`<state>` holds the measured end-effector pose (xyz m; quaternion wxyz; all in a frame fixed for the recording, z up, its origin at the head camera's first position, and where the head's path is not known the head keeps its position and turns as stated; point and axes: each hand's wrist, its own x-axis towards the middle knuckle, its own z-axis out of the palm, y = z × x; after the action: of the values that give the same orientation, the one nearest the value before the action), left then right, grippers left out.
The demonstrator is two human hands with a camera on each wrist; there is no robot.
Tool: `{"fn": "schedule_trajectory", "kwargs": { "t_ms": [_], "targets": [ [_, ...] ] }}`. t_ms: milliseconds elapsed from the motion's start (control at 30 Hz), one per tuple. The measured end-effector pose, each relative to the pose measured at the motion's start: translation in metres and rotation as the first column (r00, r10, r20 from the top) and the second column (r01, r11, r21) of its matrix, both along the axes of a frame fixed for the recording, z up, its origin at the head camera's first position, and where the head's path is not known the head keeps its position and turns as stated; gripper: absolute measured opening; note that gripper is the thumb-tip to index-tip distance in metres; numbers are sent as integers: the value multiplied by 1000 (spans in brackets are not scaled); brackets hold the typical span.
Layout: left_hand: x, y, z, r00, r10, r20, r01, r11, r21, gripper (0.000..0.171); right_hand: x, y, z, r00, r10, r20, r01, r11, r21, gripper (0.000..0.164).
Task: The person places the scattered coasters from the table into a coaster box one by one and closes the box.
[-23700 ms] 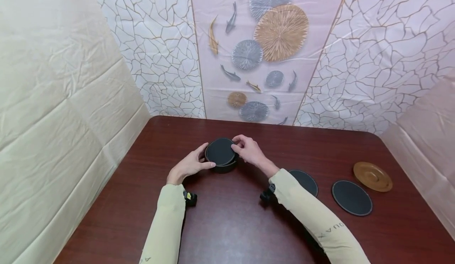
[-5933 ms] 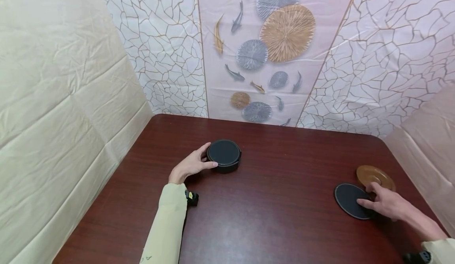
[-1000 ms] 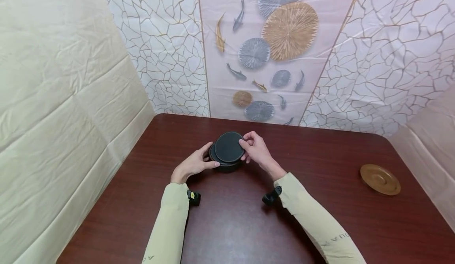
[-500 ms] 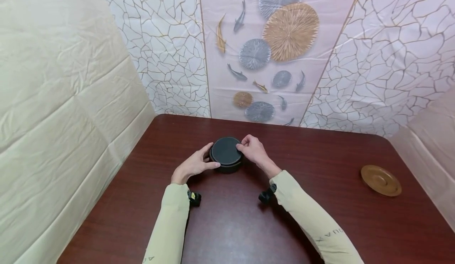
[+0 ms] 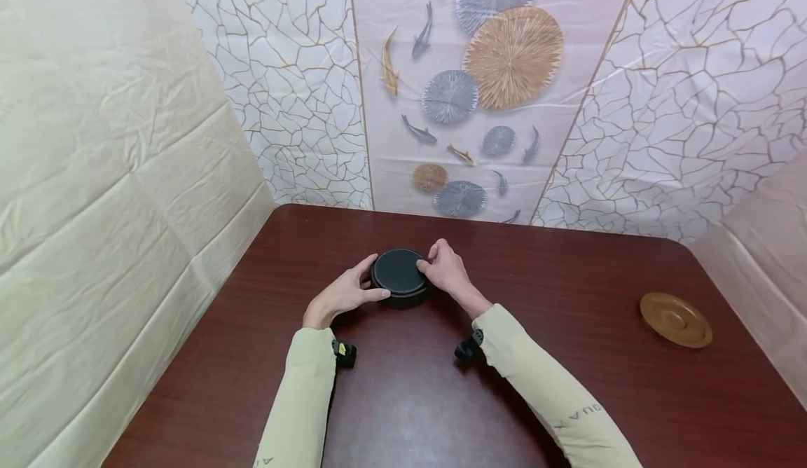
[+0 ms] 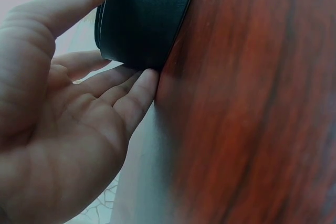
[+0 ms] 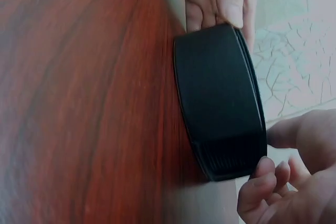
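A low round black coaster holder [image 7: 218, 82] stands on the table near its back, left of centre. On its top lies a black round coaster [image 5: 399, 270], almost level with the rim. My left hand [image 5: 340, 297] grips the holder's left side, thumb at the front rim and fingers around the back; in the left wrist view the fingertips [image 6: 143, 82] reach down by the table. At the right edge my right hand [image 5: 449, 270] pinches the coaster, its thumb over the top. The right wrist view shows the fingers curled at the rim. Anything under the top coaster is hidden.
A brown round dish-like disc [image 5: 676, 320] lies at the table's right side. The dark red wooden table [image 5: 403, 398] meets a patterned cloth backdrop [image 5: 302, 104] at the back, with pale cloth walls left and right.
Over the last second the right hand brought the coaster down and left onto the holder, from tilted to nearly flat. The black coasters earlier at the right are gone from there. The left hand stayed put.
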<state>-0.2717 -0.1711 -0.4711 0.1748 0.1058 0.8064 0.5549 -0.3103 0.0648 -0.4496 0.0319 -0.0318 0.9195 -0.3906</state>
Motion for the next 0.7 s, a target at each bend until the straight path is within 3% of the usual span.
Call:
{"fn": "schedule_trajectory", "kwargs": {
  "t_ms": [100, 333, 700],
  "targets": [
    [-1, 1, 0, 1000, 0, -3, 0, 1000, -2, 101, 2, -2, -1, 998, 4, -55, -5, 1000, -2, 21],
    [0, 2, -1, 999, -27, -28, 27, 1000, 5, 99, 7, 7, 4, 998, -4, -64, -1, 997, -72, 20],
    [0, 1, 1, 999, -40, -13, 40, 999, 5, 100, 18, 60, 17, 999, 36, -38, -38, 998, -52, 20]
  ]
}}
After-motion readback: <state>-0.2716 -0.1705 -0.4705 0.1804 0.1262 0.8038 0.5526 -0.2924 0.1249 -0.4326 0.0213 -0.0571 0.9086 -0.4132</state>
